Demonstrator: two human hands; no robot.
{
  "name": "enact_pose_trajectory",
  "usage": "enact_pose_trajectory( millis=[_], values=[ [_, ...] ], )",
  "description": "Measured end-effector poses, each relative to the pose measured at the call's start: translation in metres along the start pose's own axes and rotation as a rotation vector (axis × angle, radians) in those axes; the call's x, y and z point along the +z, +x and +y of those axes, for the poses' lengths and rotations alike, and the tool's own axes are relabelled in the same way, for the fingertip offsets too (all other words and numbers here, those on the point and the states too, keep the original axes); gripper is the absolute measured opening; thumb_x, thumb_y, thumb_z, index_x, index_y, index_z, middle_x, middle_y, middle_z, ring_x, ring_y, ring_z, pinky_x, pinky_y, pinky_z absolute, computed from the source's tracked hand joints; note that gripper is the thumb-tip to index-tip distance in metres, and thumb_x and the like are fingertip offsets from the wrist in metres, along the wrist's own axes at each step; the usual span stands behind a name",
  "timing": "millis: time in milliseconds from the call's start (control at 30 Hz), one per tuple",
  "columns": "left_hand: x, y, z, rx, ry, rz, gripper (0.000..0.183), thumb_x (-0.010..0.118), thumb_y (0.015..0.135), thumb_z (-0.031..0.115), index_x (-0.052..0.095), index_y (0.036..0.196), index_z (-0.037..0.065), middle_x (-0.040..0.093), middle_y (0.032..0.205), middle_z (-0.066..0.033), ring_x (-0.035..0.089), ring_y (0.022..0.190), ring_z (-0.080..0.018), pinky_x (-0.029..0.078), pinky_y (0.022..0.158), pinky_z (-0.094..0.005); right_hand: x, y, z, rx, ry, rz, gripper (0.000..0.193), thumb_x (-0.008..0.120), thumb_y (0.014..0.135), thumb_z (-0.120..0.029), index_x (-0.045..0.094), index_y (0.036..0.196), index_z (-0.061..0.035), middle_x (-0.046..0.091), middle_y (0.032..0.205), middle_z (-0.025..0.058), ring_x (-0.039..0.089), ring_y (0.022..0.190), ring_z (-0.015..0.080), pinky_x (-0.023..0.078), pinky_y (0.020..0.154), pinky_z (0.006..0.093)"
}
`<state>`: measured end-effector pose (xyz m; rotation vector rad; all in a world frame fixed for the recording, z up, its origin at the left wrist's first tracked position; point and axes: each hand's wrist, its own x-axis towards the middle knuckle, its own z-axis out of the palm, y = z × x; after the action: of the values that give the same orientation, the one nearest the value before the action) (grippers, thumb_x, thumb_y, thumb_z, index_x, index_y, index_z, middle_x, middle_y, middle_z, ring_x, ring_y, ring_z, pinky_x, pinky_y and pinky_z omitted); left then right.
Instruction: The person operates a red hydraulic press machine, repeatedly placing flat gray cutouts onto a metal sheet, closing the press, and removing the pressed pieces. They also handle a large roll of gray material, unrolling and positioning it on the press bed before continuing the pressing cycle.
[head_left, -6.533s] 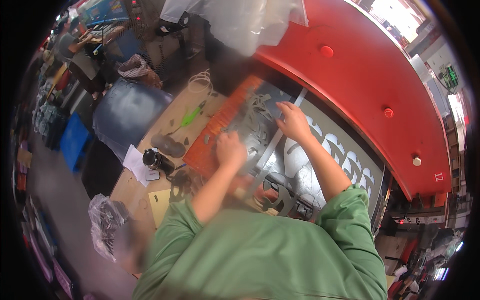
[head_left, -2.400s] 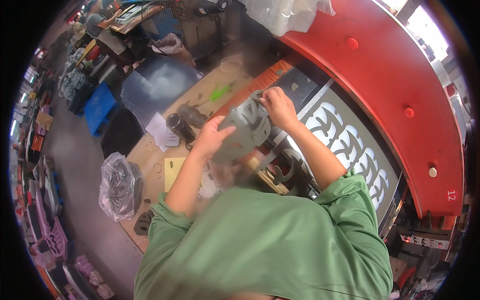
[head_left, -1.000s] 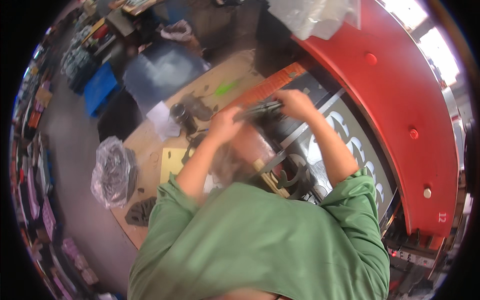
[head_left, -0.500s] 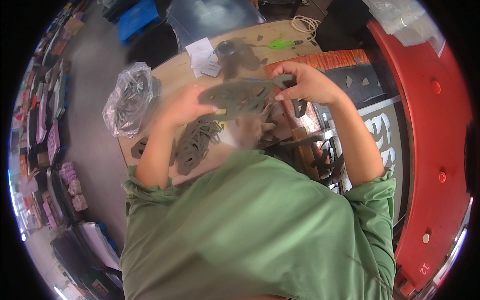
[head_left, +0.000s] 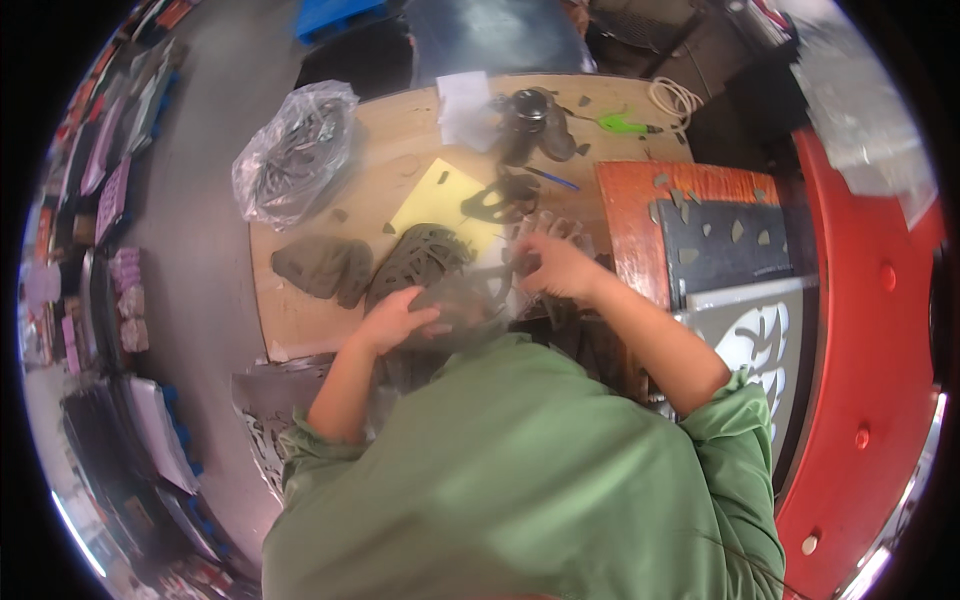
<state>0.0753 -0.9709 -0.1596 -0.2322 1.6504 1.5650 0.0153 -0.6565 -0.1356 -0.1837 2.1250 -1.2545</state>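
The marking on the dark board [head_left: 718, 238], to the right of and beyond the right hand [head_left: 555, 266], is a short pale line at the lower right edge — too small to read. The workpiece is a cut-out piece [head_left: 462, 308], located between the two hands, directly in front of the torso. It is thin, flat and dark grey-green, with curved openings; motion blur softens its outline and hides its exact shape. The left hand [head_left: 398, 320] grasps the left part of the piece between thumb and fingers. The right hand is raised at the right end of the piece with fingers bent; whether it grips the piece cannot be told. Just beyond the left hand lies a stack of similar dark cut-outs [head_left: 420, 250] with slotted openings; a second dark group [head_left: 322, 268] lies to its left. A clear plastic bag [head_left: 297, 155] with dark contents stands farther out on that side. Beyond the hands, a yellow sheet [head_left: 430, 203] lies on the wooden table [head_left: 395, 130] — a blue pen [head_left: 553, 179] is to its right, past the right hand. Small grey scraps [head_left: 737, 232] are scattered over the dark board.
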Motion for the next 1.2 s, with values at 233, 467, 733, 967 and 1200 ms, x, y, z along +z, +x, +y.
enact_pose_trajectory(
  millis=[233,467,733,967,1200],
  values=[
    [-0.06,0.0,-0.093,0.091,-0.161,0.53,0.032,0.067,0.09,0.016,0.061,0.117,0.0,0.066,0.1,-0.0061,0.064,0.083,-0.0142,0.052,0.071,-0.03,0.096,0.13,0.009,-0.098,-0.367,-0.018,0.059,0.076,0.068,-0.019,0.056,0.123,-0.0063,0.063,0.113,0.019,0.062,0.105,0.0353,0.05,0.092,0.0413],
    [-0.089,0.036,-0.146,0.036,0.568,0.907,0.041,0.07,0.086,0.03,0.063,0.116,0.001,0.065,0.113,-0.02,0.061,0.107,-0.0369,0.048,0.091,-0.0424,0.16,0.193,0.037,0.08,-0.396,0.113,0.078,0.074,0.069,-0.024,0.042,0.137,-0.0044,0.055,0.119,0.0288,0.059,0.107,0.0429,0.05,0.094,0.0457],
    [-0.102,0.054,-0.178,0.167,0.455,0.995,0.039,0.071,0.087,0.027,0.064,0.111,-0.003,0.066,0.11,-0.0194,0.062,0.103,-0.0356,0.048,0.091,-0.0398,0.172,0.198,0.008,0.045,-0.609,0.199,0.046,0.071,0.075,-0.022,0.05,0.111,-0.0022,0.062,0.106,0.0226,0.063,0.099,0.0383,0.053,0.083,0.0447],
    [-0.091,0.064,-0.177,0.168,0.183,1.073,0.036,0.069,0.089,0.027,0.063,0.11,-0.001,0.066,0.109,-0.021,0.062,0.1,-0.037,0.048,0.088,-0.0406,0.153,0.216,0.004,-0.094,-0.593,0.162,0.049,0.073,0.073,-0.024,0.052,0.114,-0.0074,0.065,0.102,0.0175,0.064,0.099,0.0355,0.051,0.084,0.0463],
    [-0.072,0.085,-0.149,-0.12,0.943,1.144,0.044,0.061,0.093,0.038,0.062,0.117,0.001,0.064,0.113,-0.0224,0.06,0.107,-0.0386,0.048,0.092,-0.0443,0.106,0.194,0.026,-0.108,-0.632,0.244,0.056,0.081,0.065,-0.034,0.062,0.112,-0.0084,0.064,0.111,0.0147,0.062,0.107,0.031,0.051,0.087,0.0444]
  ],
)
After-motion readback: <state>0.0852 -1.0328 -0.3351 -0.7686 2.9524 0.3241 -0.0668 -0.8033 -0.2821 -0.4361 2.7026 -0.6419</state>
